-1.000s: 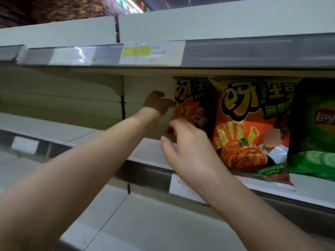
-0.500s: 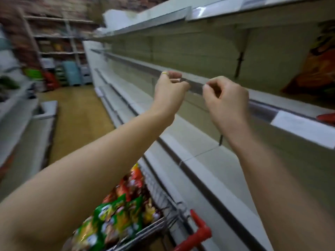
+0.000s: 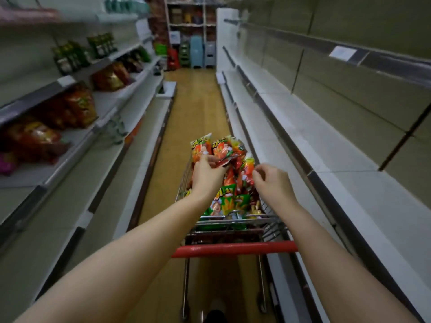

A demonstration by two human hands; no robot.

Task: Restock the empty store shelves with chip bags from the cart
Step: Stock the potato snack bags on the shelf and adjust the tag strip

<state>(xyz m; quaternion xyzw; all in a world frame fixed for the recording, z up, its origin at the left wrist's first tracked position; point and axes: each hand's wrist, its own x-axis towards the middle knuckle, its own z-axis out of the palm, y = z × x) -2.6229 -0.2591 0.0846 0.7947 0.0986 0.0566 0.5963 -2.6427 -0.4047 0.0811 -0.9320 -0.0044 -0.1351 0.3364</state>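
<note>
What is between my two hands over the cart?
Between the left hand and right hand lie red chip bags piled in the cart, shown in the head view.
</note>
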